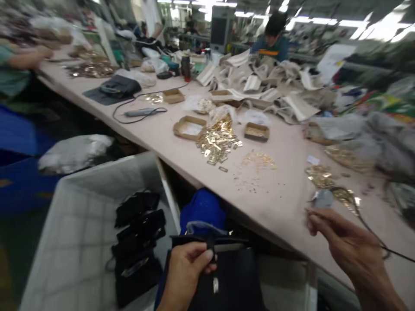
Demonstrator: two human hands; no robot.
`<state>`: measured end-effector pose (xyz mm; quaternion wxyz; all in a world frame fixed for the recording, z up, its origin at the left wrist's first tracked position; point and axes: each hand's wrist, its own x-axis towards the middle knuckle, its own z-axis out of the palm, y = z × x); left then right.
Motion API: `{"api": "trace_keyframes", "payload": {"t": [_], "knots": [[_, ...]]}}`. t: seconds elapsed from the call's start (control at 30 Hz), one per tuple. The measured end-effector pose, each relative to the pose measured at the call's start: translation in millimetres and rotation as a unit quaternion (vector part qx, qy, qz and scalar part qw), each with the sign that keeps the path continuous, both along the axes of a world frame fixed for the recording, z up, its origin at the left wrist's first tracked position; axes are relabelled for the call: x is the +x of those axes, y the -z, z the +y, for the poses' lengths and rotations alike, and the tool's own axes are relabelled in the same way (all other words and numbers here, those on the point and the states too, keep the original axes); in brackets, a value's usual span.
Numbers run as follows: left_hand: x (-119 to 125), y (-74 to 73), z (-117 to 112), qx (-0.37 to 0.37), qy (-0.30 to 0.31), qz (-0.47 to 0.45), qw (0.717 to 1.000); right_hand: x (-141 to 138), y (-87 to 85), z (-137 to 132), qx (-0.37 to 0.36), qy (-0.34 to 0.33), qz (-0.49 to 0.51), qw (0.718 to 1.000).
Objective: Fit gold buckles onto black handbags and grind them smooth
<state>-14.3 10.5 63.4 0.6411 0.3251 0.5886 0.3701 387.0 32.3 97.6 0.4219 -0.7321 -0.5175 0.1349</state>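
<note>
My left hand [191,272] pinches the strap tab at the top of a black bag [236,276], which stands low in front of me. A small shiny metal fitting [215,285] sits on the bag's front, below my fingers. Over the table's right side, my right hand [343,246] has thumb and fingers pressed together; whatever is between them is too small to make out. Just beyond its fingertips is a blurred grey rounded object [322,198], beside a black cable [359,216] and gold metal pieces [320,176].
The pink table [201,168] bears a heap of gold plates [217,140], cardboard trays [189,128], a corded grey tool [139,112] and pale bag parts [259,82]. At left, a white bin [84,229] holds black bags [139,246]. A co-worker [274,36] sits across.
</note>
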Motion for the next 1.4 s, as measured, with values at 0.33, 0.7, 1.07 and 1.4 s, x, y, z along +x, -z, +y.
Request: {"api": "trace_keyframes", "payload": {"t": [0.33,0.7,1.07,1.4], "knots": [[-10.9,-4.8,-18.3,0.048,0.012,-0.062,0.997,-204.2,-11.2,-8.8,-0.190,-0.366,0.216,0.885],[-22.1,-1.2,-27.9,0.066,0.030,-0.081,0.994,-241.4,-25.5,7.9,-0.213,-0.524,0.076,0.821],[-29.5,-1.3,-25.4,0.057,0.047,-0.098,0.992,-255.5,-8.7,-1.6,-0.171,-0.448,0.066,0.875],[-31.7,-8.2,-25.9,0.010,0.015,-0.140,0.990,-257.6,-5.4,0.8,-0.196,-0.401,0.085,0.891]]}}
